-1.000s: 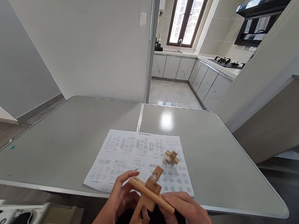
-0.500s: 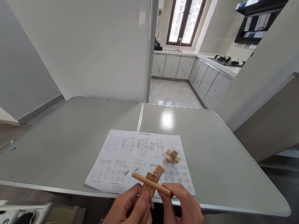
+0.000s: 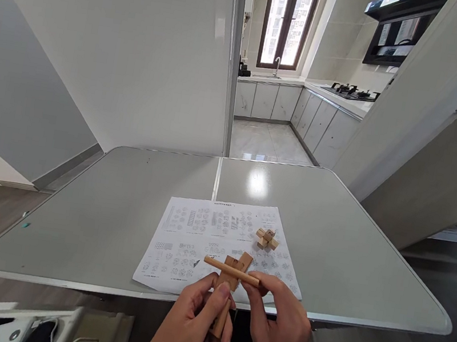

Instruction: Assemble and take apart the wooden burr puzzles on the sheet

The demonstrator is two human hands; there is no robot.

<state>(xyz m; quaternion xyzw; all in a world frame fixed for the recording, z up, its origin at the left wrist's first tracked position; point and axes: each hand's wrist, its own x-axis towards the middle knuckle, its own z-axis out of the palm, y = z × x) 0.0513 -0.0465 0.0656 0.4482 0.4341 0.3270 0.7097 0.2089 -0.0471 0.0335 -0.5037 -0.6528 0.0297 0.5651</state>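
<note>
Near the table's front edge, my left hand [image 3: 198, 319] is closed around several flat wooden pieces [image 3: 228, 278] that cross one another, its thumb pressed on top. My right hand [image 3: 280, 324] pinches the right end of a thin wooden stick [image 3: 231, 271], which lies across the upper part of those pieces. Marks show on one flat piece. Beyond my right hand, a small assembled wooden block puzzle [image 3: 267, 239] rests on the right part of a printed paper sheet [image 3: 184, 233]. The fingertips under the held pieces are partly hidden.
The grey table [image 3: 125, 218] has a metal rim and a seam down its middle. A small green bit [image 3: 25, 225] lies near its left edge. At the lower left stands a light container [image 3: 66, 321] with dark items. A kitchen is beyond the table.
The stick's right end has moved slightly up and to the left, with my right hand still on it. The held pieces have tilted a little. The whole view has shifted slightly.
</note>
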